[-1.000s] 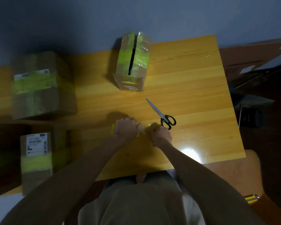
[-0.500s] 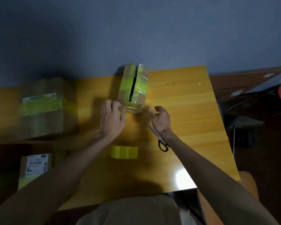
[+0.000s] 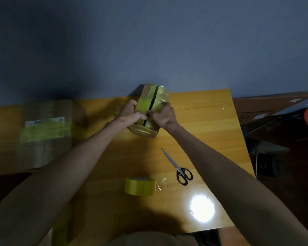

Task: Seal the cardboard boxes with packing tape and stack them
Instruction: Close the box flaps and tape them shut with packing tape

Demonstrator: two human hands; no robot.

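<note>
A small cardboard box (image 3: 154,96) with yellow-green tape and a dark gap between its top flaps stands at the far edge of the yellow wooden table (image 3: 206,132). My left hand (image 3: 130,112) grips the box's left flap, fingers curled over it. My right hand (image 3: 164,115) grips the right flap from the other side. A roll of yellow packing tape (image 3: 140,186) lies on the table near me, with a loose clear end at its right. Scissors (image 3: 178,167) with black handles lie to the right of the roll.
A larger taped cardboard box (image 3: 44,137) with a white label stands at the left. A flat brown board (image 3: 267,105) and dark clutter lie beyond the table's right edge. A blue-grey wall rises behind the table. A bright light glare shows on the near right tabletop.
Both hands left the tape roll near me and reached forward to the small box. They now grip its top flaps. The roll lies alone on the table.
</note>
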